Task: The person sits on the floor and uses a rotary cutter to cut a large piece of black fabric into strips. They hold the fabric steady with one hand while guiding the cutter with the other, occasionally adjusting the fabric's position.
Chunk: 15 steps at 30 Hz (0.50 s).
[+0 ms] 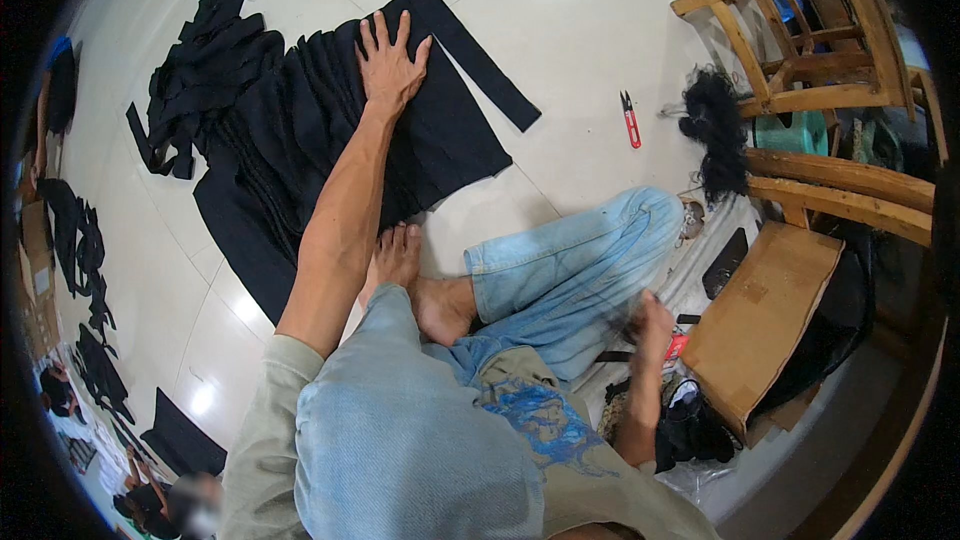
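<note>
My left hand (392, 65) lies flat with fingers spread on a fanned stack of black fabric panels (440, 140) on the floor. Just beyond its fingertips, a long black fabric strip (480, 65) slants along the stack's far right side. More black strips (215, 65) are heaped at the stack's left end. By my bent knee, my right hand (653, 325) is smeared by motion. Something dark blurs at its fingers, too unclear to name. Red-handled thread snips (631, 125) rest on the tiles farther off, apart from both hands.
Wooden stools (770, 100) stand at the right, with a tangle of black thread (712, 130) beside them. Below is a cardboard box (765, 315), near a dark phone-like slab (725, 263). Other black pieces (185, 430) lie at the left, where another person (150, 500) sits.
</note>
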### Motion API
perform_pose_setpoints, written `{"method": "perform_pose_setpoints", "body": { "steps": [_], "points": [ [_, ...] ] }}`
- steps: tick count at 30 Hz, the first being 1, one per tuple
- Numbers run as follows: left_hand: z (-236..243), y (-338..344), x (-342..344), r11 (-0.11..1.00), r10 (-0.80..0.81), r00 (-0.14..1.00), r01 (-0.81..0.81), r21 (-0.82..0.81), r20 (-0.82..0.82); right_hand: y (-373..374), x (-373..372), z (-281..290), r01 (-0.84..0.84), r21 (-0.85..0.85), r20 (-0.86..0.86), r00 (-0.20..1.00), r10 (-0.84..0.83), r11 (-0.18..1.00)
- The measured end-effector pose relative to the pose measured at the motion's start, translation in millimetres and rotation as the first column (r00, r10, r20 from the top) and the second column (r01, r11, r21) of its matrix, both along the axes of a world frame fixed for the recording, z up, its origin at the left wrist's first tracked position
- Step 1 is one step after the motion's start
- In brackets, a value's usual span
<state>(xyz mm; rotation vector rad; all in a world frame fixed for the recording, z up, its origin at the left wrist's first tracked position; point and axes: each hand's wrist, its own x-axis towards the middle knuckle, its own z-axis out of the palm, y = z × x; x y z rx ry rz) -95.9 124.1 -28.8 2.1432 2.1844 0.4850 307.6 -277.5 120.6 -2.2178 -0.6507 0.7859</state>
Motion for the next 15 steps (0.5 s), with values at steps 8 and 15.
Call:
{"method": "perform_pose_setpoints", "body": {
  "steps": [8, 15],
  "points": [
    [28.5, -7.2, 3.4, 0.996, 0.011, 0.993, -0.001, -0.093, 0.114, 38.6, 42.8, 86.4, 0.258, 0.323, -0.033, 0.964, -0.262, 0.91],
    [21.6, -3.9, -30.5, 0.998, -0.052, 0.85, 0.021, 0.066, 0.524, 206.8, -120.5, 21.8, -0.616, 0.114, 0.178, 0.785, 0.593, 0.78]
  ]
}}
